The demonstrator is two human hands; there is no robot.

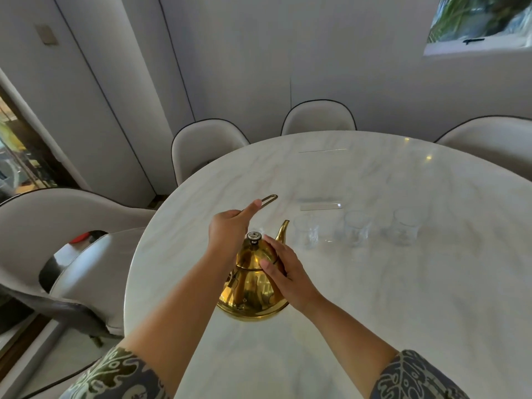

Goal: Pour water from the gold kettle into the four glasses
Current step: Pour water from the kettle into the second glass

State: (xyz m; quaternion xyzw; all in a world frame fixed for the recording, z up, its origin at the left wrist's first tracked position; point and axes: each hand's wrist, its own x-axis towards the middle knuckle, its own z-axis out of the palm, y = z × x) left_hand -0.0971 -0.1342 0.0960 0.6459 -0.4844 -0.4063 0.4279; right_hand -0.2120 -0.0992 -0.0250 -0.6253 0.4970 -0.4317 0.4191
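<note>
The gold kettle stands on the white marble table near its left front, spout pointing away and to the right. My left hand is closed on the kettle's thin gold loop handle, which sticks up past my thumb. My right hand lies against the lid and right side of the kettle, just below the lid knob. Three clear empty glasses stand in a row right of the spout: a near one, a middle one and a far one. I see no fourth glass.
A flat clear strip lies on the table behind the glasses. Pale padded chairs ring the table at the far side, with another chair close at my left. A wall stands behind them.
</note>
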